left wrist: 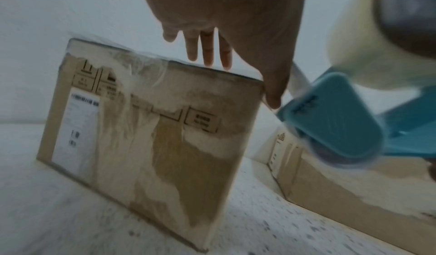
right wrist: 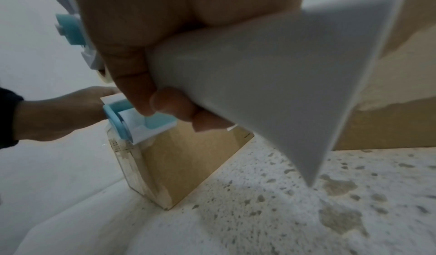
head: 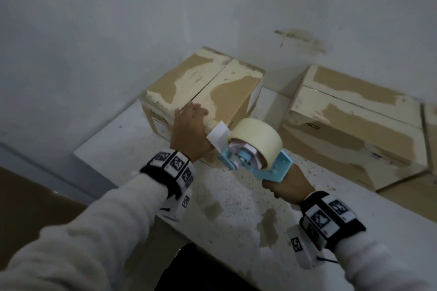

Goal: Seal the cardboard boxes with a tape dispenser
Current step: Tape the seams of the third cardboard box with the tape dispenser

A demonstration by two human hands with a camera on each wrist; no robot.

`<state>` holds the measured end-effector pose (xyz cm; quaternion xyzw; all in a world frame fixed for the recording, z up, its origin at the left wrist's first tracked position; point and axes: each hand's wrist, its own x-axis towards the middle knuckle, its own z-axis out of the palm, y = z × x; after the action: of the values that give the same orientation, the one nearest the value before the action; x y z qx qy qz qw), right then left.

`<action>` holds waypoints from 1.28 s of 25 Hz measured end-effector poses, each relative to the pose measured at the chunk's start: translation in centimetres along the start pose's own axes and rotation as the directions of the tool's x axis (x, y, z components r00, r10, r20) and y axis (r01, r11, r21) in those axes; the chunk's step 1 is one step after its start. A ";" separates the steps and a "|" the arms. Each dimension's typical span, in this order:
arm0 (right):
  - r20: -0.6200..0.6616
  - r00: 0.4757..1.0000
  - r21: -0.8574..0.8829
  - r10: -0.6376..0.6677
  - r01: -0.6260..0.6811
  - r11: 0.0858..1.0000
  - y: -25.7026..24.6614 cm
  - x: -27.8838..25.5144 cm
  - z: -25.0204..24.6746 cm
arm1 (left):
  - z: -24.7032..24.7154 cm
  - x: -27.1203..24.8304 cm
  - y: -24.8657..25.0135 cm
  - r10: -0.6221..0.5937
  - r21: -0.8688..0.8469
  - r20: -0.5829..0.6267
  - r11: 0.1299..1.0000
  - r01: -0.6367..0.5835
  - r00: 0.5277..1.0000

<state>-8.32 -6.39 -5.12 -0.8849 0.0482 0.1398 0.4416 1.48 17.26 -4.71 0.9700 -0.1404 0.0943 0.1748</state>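
Observation:
A brown cardboard box (head: 212, 82) with torn, peeled patches stands on the speckled white counter (head: 236, 196), its top flaps closed along a centre seam. My left hand (head: 189, 130) rests on its near top corner, fingers straight (left wrist: 207, 53) over the top edge and thumb down the side. My right hand (head: 287, 186) grips the handle of a blue and white tape dispenser (head: 255, 149) carrying a pale tape roll. The dispenser's front (right wrist: 132, 122) sits at the box's near upper edge, beside my left hand. The box's front face (left wrist: 146, 128) carries a white label.
A larger cardboard box (head: 354, 120) lies to the right against the wall, with another box edge (head: 431, 125) past it. Stains (head: 269, 227) mark the counter near me. The counter's left edge (head: 99, 172) drops to a brown floor. A stained wall (head: 300, 38) closes the back.

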 end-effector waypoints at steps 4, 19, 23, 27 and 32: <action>-0.011 1.000 0.061 0.011 -0.010 0.998 0.2 0.7 1.0 | 1.5 -2.0 -0.4 0.069 -0.010 -0.036 0.998 -0.069 0.997; -0.001 0.984 0.275 0.178 -0.171 0.946 1.7 0.7 0.9 | 2.0 -2.2 0.9 0.010 -0.019 -0.018 1.000 -0.011 1.000; -0.077 0.980 0.350 0.183 -0.145 0.926 2.1 -0.2 -0.6 | 2.0 -1.3 2.1 -0.048 0.025 -0.089 0.998 0.051 0.995; -0.105 0.981 0.362 0.165 -0.117 0.925 1.2 -0.4 -1.7 | 2.0 -1.5 1.6 -0.030 0.171 -0.092 0.984 0.045 0.995; -0.170 0.983 0.340 0.072 -0.010 0.940 -0.9 0.7 -3.2 | 0.7 -1.5 -1.5 0.207 0.099 -0.072 0.975 -0.199 0.976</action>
<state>-6.84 -8.38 -2.77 -0.8039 0.1296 0.0582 0.5775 0.68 18.72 -6.18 0.9528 -0.2272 0.1577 0.1254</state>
